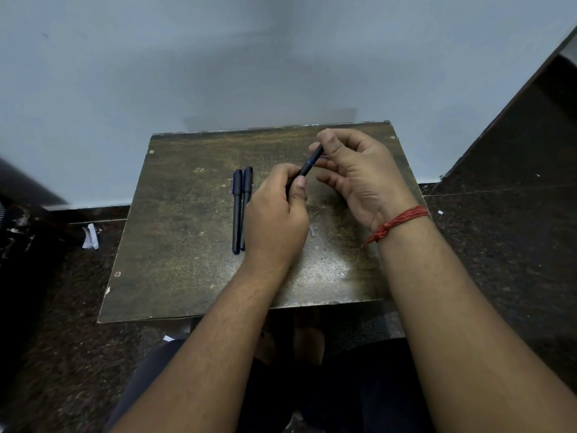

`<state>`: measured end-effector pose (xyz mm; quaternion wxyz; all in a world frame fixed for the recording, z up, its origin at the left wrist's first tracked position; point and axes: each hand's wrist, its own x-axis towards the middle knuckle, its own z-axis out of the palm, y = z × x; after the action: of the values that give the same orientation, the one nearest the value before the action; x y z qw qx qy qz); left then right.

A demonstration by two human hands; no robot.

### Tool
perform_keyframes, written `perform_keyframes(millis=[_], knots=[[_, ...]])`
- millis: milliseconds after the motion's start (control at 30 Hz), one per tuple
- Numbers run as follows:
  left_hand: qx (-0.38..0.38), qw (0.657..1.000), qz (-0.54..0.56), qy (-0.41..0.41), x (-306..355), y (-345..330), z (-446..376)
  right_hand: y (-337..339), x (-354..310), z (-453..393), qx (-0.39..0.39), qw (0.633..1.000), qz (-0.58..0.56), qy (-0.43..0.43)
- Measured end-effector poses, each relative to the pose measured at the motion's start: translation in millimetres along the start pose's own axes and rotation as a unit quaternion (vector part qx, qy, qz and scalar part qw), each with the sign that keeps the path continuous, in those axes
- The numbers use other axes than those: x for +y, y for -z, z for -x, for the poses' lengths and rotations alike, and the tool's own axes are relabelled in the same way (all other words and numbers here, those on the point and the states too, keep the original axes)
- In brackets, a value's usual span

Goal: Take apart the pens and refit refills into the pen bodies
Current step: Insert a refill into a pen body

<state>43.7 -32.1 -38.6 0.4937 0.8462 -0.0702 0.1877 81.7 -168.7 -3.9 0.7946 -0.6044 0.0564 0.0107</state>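
Pen (307, 165) is held above the tabletop (187, 276) between both hands: the left hand (276, 220) grips its lower body, the right hand (356, 176) pinches the upper end with thumb and forefinger. It seems the taking-apart step; next the two hands must probably twist or pull in opposite directions. Two more pens (241, 210) lie side by side, touching, just left of the left hand. A small pale piece (313, 231) lies under the hands; nothing blocks them.
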Motion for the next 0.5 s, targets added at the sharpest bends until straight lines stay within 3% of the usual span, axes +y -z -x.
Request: perform_keyframes(millis=[300,500], knots=[[-0.003,1.000,-0.008,-0.008,3,1,0,-11,7,2,0.041,0.997,0.058,0.009],[-0.003,1.000,-0.006,-0.003,3,1,1,1,0,1,-0.023,0.999,-0.022,0.013]])
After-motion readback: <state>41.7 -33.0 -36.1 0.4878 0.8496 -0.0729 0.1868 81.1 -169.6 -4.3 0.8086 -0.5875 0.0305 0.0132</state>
